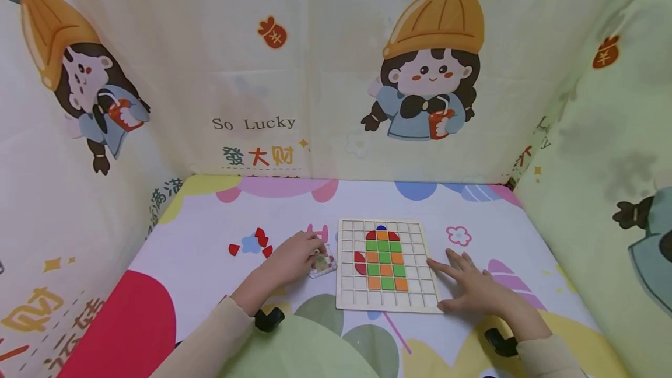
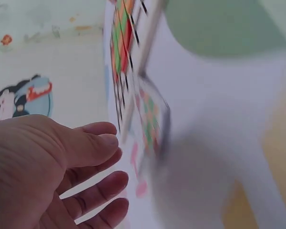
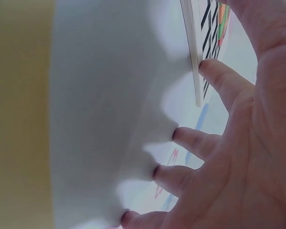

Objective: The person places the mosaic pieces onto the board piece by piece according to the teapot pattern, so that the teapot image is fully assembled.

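Note:
A pale wooden grid board (image 1: 427,296) lies on the table, with orange, green, red and blue tiles (image 1: 385,257) set in its cells as a pot-like figure. Beside its left edge is a small clear-edged pattern card (image 1: 324,263). My left hand (image 1: 294,258) hovers at that card, its fingers loosely bent; in the left wrist view the thumb and fingertips (image 2: 107,143) look apart from the blurred card (image 2: 152,119). My right hand (image 1: 475,287) is spread at the board's right side, with thumb and index finger touching the edge. Its other fingertips (image 3: 162,172) rest on the tabletop.
Several loose red pieces (image 1: 261,237) lie left of my left hand, around a printed blue star. The patterned tablecloth (image 1: 199,249) meets a cloth backdrop (image 1: 336,74) at the rear, and similar cloth hangs at both sides.

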A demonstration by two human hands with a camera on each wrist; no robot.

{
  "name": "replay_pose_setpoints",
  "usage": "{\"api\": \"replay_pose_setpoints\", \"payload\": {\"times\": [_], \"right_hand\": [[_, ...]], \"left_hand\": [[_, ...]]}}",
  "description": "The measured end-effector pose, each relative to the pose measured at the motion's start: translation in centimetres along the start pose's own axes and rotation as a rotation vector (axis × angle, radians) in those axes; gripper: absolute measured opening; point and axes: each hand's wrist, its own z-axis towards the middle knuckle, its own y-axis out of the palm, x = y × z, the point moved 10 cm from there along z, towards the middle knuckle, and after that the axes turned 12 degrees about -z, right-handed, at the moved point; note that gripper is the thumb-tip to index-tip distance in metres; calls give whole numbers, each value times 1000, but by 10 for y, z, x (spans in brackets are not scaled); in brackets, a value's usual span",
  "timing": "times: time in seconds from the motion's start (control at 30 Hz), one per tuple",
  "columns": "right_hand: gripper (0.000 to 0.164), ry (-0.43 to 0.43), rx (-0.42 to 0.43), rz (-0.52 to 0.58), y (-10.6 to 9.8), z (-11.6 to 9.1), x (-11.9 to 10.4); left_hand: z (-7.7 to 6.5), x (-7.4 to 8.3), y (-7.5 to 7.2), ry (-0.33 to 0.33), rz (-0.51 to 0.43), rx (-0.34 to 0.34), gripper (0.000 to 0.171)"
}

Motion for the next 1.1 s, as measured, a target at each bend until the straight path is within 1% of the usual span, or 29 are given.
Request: {"api": "replay_pose_setpoints", "payload": {"times": [0.17,0.27,0.33,0.47,0.6,0.7,0.77,0.83,0.93,1.0,1.1], "right_hand": [[92,-5,-1,0,0,1,-1],[92,-7,-3,4,0,2,-1],[92,-5,-7,2,1,3,0],[92,0,-10,1,3,2,2],[91,-9,3,-2,2,2,2],[91,-15,7,0,3,2,1],[91,-15,5,2,3,2,1],[91,-14,3,3,3,2,0],[91,-10,4,4,2,2,0],[91,-6,7,6,1,2,0],[91,-4,11,4,1,2,0]], "left_hand": [[-27,-23,-17,-34,15,16,18],[-43,-36,-25,-83,20,19,19],[-54,-45,-29,-120,25,20,19],[-78,-58,-35,-167,36,15,19],[-100,-71,-42,-219,49,-12,17],[-119,-84,-46,-290,48,-43,25],[-131,-94,-49,-351,34,-56,35],[-143,-102,-52,-396,22,-68,44],[-155,-110,-56,-449,-9,-69,50],[-160,-112,-56,-446,-26,-71,50],[-162,-112,-55,-430,-47,-67,48]]}}
